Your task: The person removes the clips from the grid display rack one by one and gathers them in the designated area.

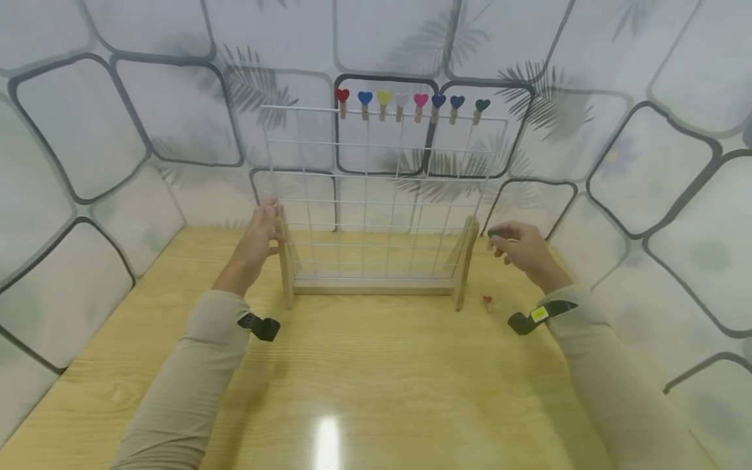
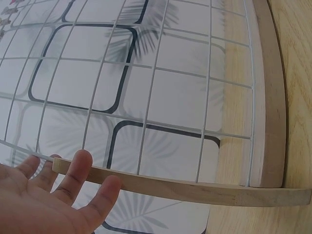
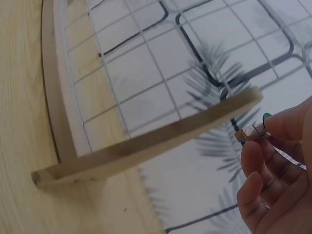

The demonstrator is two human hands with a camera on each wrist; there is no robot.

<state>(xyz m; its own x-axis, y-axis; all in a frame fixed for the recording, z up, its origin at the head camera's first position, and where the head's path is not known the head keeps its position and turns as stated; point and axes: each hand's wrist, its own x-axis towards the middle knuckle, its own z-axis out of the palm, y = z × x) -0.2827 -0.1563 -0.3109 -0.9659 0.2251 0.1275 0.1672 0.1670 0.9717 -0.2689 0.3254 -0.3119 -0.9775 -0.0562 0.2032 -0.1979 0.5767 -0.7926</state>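
My right hand (image 1: 525,250) pinches a small wooden clothespin (image 3: 249,132) with a green heart, just right of the rack's right wooden leg (image 1: 466,264). Its wooden end points out from between thumb and fingers; the heart is mostly covered by the thumb. On the far side, my left hand (image 1: 254,240) rests its spread fingers against the left wooden leg (image 2: 161,184) of the white wire grid rack (image 1: 376,201). Several heart clothespins, among them a red one (image 1: 343,103), a yellow one (image 1: 384,104) and a dark green one (image 1: 480,109), stand clipped along its top wire.
A little clothespin with a red heart (image 1: 487,301) lies on the wooden table (image 1: 376,365) by the rack's right foot. A wooden crossbar (image 1: 373,286) joins the two legs at the bottom. Patterned walls (image 1: 646,196) close in the table behind and at both sides.
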